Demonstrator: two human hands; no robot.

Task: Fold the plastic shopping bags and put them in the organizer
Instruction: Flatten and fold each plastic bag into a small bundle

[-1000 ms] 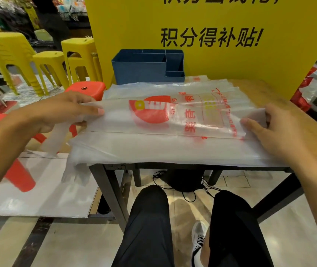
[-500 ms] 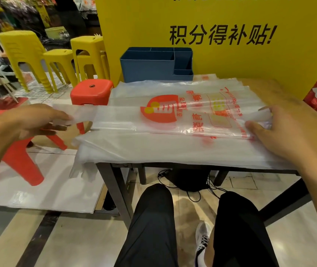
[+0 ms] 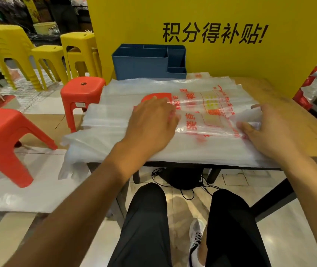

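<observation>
Yellow sign (image 3: 211, 20), red stool (image 3: 82, 93), tiled floor (image 3: 96, 189)

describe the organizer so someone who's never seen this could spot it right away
Find the big yellow sign with black characters standing at the far edge of the wooden table. The organizer sits right in front of it, just beyond the stack of clear plastic bags. It is the only dark blue item there, an open-topped box divided into compartments.

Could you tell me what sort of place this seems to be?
Probably a shop or market stall: a yellow promotional sign behind the table, stacked plastic stools, and printed shopping bags.
</observation>
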